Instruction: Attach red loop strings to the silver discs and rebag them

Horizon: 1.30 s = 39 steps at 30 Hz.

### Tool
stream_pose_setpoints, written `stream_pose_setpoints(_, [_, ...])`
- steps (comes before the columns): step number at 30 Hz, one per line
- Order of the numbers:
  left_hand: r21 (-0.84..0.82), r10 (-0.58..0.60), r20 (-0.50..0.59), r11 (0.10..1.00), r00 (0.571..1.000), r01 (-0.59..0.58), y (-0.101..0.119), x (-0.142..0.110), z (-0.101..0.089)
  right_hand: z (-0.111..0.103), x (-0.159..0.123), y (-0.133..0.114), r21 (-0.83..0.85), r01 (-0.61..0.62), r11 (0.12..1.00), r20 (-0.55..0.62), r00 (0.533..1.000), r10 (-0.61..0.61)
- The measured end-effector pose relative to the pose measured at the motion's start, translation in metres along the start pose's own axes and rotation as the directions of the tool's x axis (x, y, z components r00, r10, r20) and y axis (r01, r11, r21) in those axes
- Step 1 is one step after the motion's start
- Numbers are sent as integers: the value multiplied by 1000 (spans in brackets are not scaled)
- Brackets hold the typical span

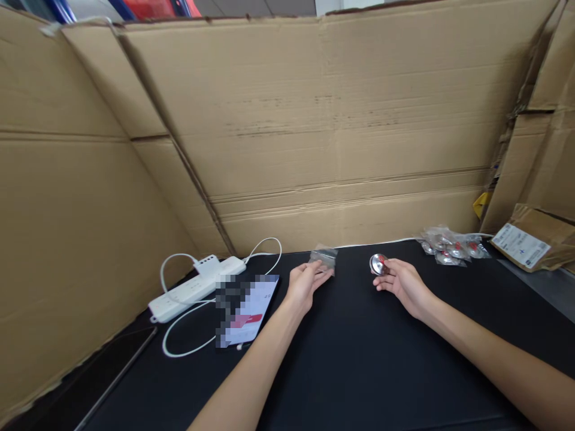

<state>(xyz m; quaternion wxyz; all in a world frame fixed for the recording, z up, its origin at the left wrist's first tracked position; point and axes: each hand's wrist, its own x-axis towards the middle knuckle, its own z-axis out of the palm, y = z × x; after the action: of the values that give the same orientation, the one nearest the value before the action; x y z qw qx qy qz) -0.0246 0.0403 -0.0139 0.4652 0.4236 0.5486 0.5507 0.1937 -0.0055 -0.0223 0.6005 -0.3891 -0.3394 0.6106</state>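
Observation:
My left hand (306, 282) pinches a small clear plastic bag (323, 257) by its lower edge, just above the black tabletop (359, 359). To its right, my right hand (402, 281) holds a small round shiny metal disc (378, 264) with a red mark at its fingertips. The two hands are about a hand's width apart near the back of the table.
A pile of several bagged discs (449, 246) lies at the back right. A white power strip (195, 286) with a cable and a phone (247, 310) lie at the left. Cardboard walls (314, 131) enclose the table; a labelled carton (525, 242) sits far right.

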Motion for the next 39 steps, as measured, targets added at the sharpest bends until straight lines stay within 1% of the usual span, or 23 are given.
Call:
stream_pose_setpoints(3, [186, 63, -27, 981, 998, -57, -3, 1, -4, 0, -1, 0, -9, -6, 1000, 22, 1000, 6])
stream_pose_setpoints(5, [326, 131, -49, 939, 990, -108, -2, 0, -7, 0, -1, 0, -15, -5, 1000, 38, 999, 5])
stream_pose_setpoints(7, [441, 195, -70, 886, 978, -145, -1, -1, -11, -1, -2, 0, -25, 0, 1000, 58, 998, 1])
stream_pose_setpoints(10, [558, 265, -111, 814, 958, -161, 3, -1, -16, -1, -2, -1, -36, 3, 999, 80, 997, 0])
stream_pose_setpoints(11, [611, 295, -120, 775, 948, -164, 3, 0, -16, -1, -2, -1, -40, 3, 999, 84, 996, 1])
stream_pose_setpoints(12, [677, 340, -125, 716, 932, -170, 4, 0, -17, -1, -2, -1, -44, 5, 999, 88, 996, -1])
stream_pose_setpoints(13, [750, 399, -123, 637, 909, -179, 5, -1, -17, -1, -3, -1, -50, 7, 999, 92, 996, -3])
stream_pose_setpoints(14, [817, 470, -106, 544, 876, -193, 5, -2, -16, 0, -3, 0, -59, 11, 998, 95, 995, -6])
stream_pose_setpoints(16, [892, 611, -26, 371, 791, -257, 7, -7, -12, 1, -4, 0, -91, 27, 995, 100, 995, -18])
stream_pose_setpoints(17, [892, 661, 27, 323, 750, -317, 9, -11, -9, 2, -5, 0, -116, 38, 993, 103, 994, -26])
stream_pose_setpoints(18, [867, 698, 84, 300, 711, -397, 11, -17, -4, 4, -6, 1, -147, 51, 988, 108, 994, -35])
stream_pose_setpoints(19, [826, 714, 135, 302, 687, -476, 13, -24, 1, 5, -7, 1, -180, 65, 982, 117, 992, -44])
stream_pose_setpoints(22, [661, 717, 242, 371, 653, -652, 18, -49, 19, 10, -10, 4, -268, 125, 955, 168, 982, -81])
stream_pose_setpoints(23, [590, 696, 310, 393, 648, -705, 19, -56, 25, 11, -10, 5, -283, 151, 947, 192, 977, -98])
stream_pose_setpoints(25, [420, 614, 498, 447, 612, -790, 16, -65, 32, 11, -10, 7, -299, 199, 933, 228, 965, -132])
stream_pose_setpoints(26, [374, 586, 538, 478, 606, -795, 13, -67, 33, 11, -10, 9, -309, 217, 926, 236, 961, -146])
stream_pose_setpoints(27, [348, 563, 557, 510, 611, -787, 11, -66, 33, 10, -9, 10, -321, 229, 919, 236, 959, -156])
stream_pose_setpoints(29, [319, 523, 579, 561, 626, -763, 5, -62, 31, 8, -7, 12, -351, 238, 906, 227, 960, -165])
stream_pose_setpoints(31, [297, 500, 593, 593, 631, -749, 1, -57, 28, 6, -5, 14, -373, 250, 894, 225, 959, -174])
stream_pose_setpoints(36, [283, 486, 596, 618, 639, -734, -1, -58, 29, 3, -2, 14, -444, 302, 844, 201, 951, -234])
stream_pose_setpoints(39, [285, 483, 594, 621, 643, -730, 2, -62, 32, 4, -2, 12, -440, 307, 844, 188, 950, -248])
